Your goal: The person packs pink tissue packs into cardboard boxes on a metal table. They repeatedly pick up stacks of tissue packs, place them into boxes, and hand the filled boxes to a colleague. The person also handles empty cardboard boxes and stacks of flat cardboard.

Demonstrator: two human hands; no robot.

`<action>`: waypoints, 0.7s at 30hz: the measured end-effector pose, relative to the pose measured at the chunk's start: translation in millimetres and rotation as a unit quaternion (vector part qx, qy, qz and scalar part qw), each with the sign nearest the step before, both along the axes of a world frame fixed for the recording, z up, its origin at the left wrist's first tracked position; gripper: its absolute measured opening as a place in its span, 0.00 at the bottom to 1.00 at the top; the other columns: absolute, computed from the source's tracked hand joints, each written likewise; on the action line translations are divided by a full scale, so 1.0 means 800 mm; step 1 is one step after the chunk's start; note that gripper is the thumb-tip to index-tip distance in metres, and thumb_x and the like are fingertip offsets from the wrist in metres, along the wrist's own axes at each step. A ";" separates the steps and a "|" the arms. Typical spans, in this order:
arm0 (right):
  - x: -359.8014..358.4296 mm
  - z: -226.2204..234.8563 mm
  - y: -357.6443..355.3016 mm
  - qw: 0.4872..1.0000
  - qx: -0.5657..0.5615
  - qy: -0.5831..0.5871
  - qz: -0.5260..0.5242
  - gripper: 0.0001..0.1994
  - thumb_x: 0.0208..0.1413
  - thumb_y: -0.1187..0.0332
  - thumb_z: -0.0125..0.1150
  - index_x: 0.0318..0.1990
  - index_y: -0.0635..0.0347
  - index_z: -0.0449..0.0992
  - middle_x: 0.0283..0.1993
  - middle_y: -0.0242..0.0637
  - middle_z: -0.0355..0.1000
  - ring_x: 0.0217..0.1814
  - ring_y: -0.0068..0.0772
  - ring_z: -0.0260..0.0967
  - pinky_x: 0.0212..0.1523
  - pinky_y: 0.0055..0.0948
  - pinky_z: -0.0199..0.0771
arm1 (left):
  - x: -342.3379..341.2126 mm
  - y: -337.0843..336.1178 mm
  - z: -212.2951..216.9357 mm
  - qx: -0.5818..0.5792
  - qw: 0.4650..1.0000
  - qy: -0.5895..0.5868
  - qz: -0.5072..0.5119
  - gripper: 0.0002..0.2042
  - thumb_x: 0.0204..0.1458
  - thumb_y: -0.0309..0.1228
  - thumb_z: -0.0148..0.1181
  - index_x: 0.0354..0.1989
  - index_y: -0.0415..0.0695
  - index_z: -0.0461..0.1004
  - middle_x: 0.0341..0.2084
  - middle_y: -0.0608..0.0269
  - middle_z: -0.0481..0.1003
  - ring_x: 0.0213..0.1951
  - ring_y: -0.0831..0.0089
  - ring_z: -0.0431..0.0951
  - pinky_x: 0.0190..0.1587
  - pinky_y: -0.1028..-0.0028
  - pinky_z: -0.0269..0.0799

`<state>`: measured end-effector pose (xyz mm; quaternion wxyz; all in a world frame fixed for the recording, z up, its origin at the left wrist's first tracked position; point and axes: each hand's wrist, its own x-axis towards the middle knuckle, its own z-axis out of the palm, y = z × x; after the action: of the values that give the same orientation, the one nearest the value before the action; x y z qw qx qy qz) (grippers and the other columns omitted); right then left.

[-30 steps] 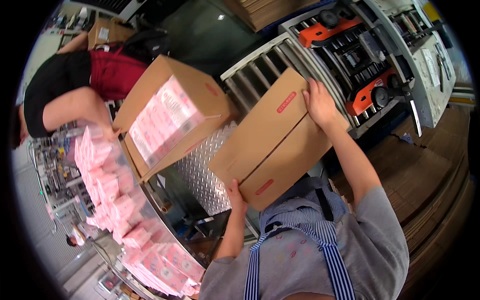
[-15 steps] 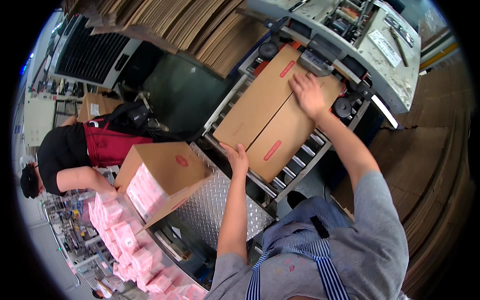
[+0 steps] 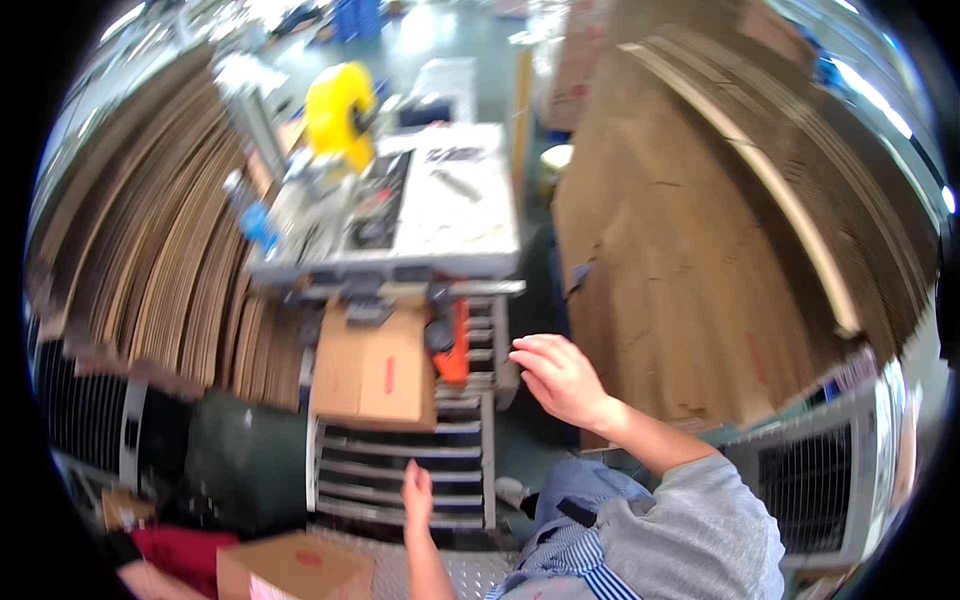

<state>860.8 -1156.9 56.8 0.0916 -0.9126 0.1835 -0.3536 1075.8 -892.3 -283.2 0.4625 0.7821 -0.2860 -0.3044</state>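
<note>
A closed cardboard box (image 3: 345,385) with a red mark lies on the roller conveyor, its far end inside the box-sealing machine (image 3: 370,308). Behind its near end, above the bare rollers (image 3: 400,470), is my left hand (image 3: 417,492), apart from the box, fingers pointing forward and somewhat blurred. My right hand (image 3: 562,380) hovers to the right of the conveyor, beside the stacked flat cardboard. Its fingers are spread and hold nothing.
Tall stacks of flat cardboard stand at left (image 3: 160,250) and right (image 3: 690,270). A yellow tape roll (image 3: 342,110) sits above the machine. An open carton (image 3: 300,562) rests at the lower left, next to a person in red and black (image 3: 175,555).
My view has swung right. The box has moved forward into the machine, and both hands have left it, the right one lifting off to the side.
</note>
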 end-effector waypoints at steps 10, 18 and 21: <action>-0.351 0.416 0.062 0.593 -0.515 0.041 -0.617 0.19 0.54 0.57 0.59 0.50 0.56 0.72 0.50 0.42 0.72 0.55 0.40 0.67 0.55 0.42 0.63 | -0.260 0.189 -0.142 0.112 0.913 0.387 -0.060 0.12 0.53 0.27 0.55 0.44 0.36 0.69 0.21 0.62 0.71 0.23 0.73 0.72 0.25 0.71 0.71; -0.388 0.424 0.052 0.759 -0.398 -0.071 -0.510 0.11 0.43 0.67 0.68 0.35 0.55 0.75 0.32 0.32 0.76 0.38 0.35 0.72 0.44 0.32 0.68 | -0.229 0.229 -0.081 0.044 0.954 0.291 0.062 0.12 0.52 0.23 0.53 0.45 0.42 0.65 0.21 0.62 0.69 0.22 0.70 0.71 0.24 0.69 0.73; -0.343 0.402 0.099 0.811 -0.439 -0.153 -0.355 0.10 0.40 0.71 0.71 0.32 0.56 0.77 0.31 0.33 0.76 0.35 0.35 0.72 0.39 0.31 0.71 | -0.219 0.249 -0.043 0.003 0.952 0.275 0.136 0.19 0.53 0.27 0.55 0.54 0.42 0.64 0.26 0.64 0.73 0.25 0.74 0.74 0.22 0.74 0.68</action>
<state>586.4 -1077.5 378.5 -0.4236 -0.6613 0.3041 -0.5392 900.7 -693.2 -317.9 0.5583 0.7006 -0.0375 -0.4427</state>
